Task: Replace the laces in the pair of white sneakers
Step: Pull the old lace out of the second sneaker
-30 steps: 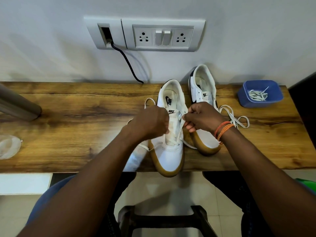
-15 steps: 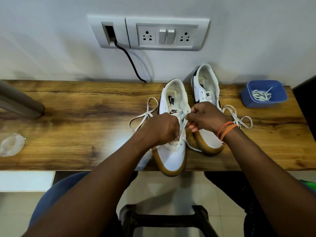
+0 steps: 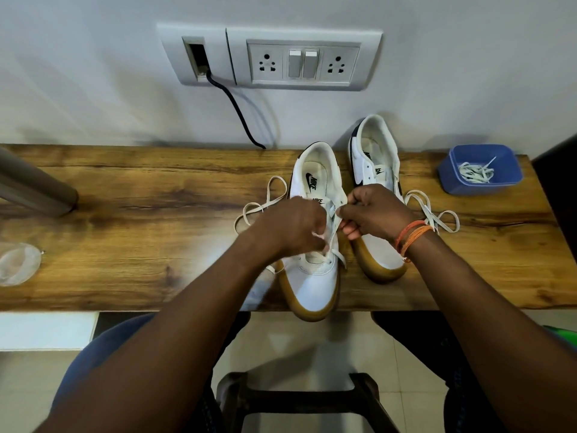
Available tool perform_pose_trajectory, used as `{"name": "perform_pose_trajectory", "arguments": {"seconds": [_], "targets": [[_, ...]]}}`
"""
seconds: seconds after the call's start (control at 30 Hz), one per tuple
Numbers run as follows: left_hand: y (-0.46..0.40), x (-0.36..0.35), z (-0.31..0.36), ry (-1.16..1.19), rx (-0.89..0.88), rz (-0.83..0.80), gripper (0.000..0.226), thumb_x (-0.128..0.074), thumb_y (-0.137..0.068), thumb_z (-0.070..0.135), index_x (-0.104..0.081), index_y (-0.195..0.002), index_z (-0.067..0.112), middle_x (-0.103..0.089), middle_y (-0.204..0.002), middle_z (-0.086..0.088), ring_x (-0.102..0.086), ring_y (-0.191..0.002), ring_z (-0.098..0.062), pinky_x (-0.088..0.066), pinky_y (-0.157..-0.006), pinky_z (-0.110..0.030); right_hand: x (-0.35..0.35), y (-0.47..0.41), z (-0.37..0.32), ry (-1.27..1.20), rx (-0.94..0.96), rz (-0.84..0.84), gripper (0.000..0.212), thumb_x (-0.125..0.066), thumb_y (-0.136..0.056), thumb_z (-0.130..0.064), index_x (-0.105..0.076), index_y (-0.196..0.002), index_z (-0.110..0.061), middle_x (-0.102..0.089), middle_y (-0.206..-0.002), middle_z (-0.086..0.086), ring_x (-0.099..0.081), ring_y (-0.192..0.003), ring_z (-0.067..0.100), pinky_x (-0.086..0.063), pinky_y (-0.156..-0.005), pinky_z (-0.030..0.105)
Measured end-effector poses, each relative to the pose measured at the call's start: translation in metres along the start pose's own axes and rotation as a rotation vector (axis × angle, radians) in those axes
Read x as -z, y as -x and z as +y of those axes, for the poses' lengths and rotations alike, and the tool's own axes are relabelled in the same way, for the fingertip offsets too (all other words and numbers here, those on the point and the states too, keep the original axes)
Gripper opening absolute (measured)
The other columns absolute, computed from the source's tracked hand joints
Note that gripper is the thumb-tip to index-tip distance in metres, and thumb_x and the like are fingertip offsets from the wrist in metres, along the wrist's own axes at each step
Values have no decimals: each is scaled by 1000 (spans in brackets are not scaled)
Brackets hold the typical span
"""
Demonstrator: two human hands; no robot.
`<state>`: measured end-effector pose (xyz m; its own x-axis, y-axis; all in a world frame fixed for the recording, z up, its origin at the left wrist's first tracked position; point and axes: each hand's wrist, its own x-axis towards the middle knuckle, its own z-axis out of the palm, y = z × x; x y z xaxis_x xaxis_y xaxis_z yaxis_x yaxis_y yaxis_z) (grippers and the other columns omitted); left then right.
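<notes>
Your left hand (image 3: pixel 292 228) was curled over the lace (image 3: pixel 333 235) at the eyelet rows of the near sneaker (image 3: pixel 315 245), and your right hand (image 3: pixel 373 214) pinched the same lace at the eyelet edge from 3 o'clock; exactly which strand each finger held was hidden behind your knuckles. That sneaker sat on the tabletop (image 3: pixel 140 214) with its toe hanging past the front edge at 6 o'clock, so a hard pull toward you could have tipped it off onto the floor. One free end of the lace lay looped at 9 o'clock of the shoe, and a quick tug might have dragged it back through an eyelet. The second sneaker (image 3: pixel 374 189) stood just beside at 2 o'clock, its own lace (image 3: pixel 434 214) spread under your right wrist, where it could have snagged on the orange bands (image 3: pixel 412 234). More laces waited in the blue tub (image 3: pixel 449 179) at 2 o'clock, well apart.
</notes>
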<state>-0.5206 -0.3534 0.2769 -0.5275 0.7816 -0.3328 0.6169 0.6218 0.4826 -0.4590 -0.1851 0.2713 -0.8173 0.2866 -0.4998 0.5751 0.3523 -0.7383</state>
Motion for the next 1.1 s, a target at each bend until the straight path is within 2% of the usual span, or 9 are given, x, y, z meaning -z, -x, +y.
{"name": "perform_pose_trajectory", "arguments": {"seconds": [0.1,0.23,0.37,0.53,0.6,0.67,0.77,0.93,1.1], "targets": [[-1,-12,4,12,-43,-57,7,-73,-79,23,-77,-85,22,-73,-88,5,-64,-85,-14,-55,-77,-38,0,0,-1,-3,-4,-3,9,-62,-91,-6,-61,-86,1,-69,-70,15,-67,-56,20,-59,-56,32],[-3,12,-9,-137,38,-86,19,-70,-84,31,-75,-93,14,-69,-100,-1,-62,-96,-21,-52,-84,-38,2,1,0,-5,-3,-10,10,-62,-92,-6,-61,-89,3,-69,-69,13,-67,-56,20,-60,-57,32],[2,21,-25,-120,147,-121,17,-77,-79,32,-72,-86,18,-67,-91,1,-62,-89,-19,-53,-78,-35,2,1,1,-8,3,-14,9,-62,-92,-6,-60,-84,-2,-70,-70,13,-67,-57,21,-59,-56,32],[1,1,1,-24,3,35,38,-78,-75,47,-63,-98,22,-53,-87,10,-49,-82,-9,-38,-62,-27,0,1,1,3,15,5,10,-62,-91,-6,-59,-82,-2,-69,-68,14,-68,-57,21,-58,-55,31],[-1,-8,7,-49,-64,12,29,-75,-81,38,-68,-102,20,-60,-90,8,-54,-86,-12,-46,-70,-29,-1,1,1,6,15,14,10,-62,-91,-6,-60,-82,-2,-69,-68,14,-68,-58,23,-59,-56,32],[-2,-13,5,-23,-53,-26,10,-70,-82,24,-74,-91,21,-70,-91,3,-64,-90,-17,-53,-76,-36,-1,1,1,10,13,13,10,-62,-91,-6,-60,-83,-1,-70,-69,14,-68,-58,23,-59,-56,32],[-2,-13,1,26,-19,-23,16,-65,-78,13,-77,-79,24,-73,-83,5,-66,-83,-15,-56,-74,-38,0,1,0,11,9,6,9,-62,-91,-6,-61,-86,2,-70,-70,14,-68,-57,21,-59,-56,31],[-3,-17,5,-38,14,-4,15,-61,-78,22,-75,-82,18,-71,-84,0,-65,-83,-22,-57,-71,-40,1,1,2,88,37,16,9,-61,-91,-5,-60,-83,-1,-70,-68,12,-68,-57,21,-59,-58,32],[-3,-14,3,-60,74,15,14,-63,-76,25,-65,-72,12,-65,-78,-3,-63,-78,-26,-56,-68,-38,1,0,3,163,82,27,10,-61,-90,-5,-60,-80,-4,-69,-71,15,-71,-64,28,-61,-66,39]]}}
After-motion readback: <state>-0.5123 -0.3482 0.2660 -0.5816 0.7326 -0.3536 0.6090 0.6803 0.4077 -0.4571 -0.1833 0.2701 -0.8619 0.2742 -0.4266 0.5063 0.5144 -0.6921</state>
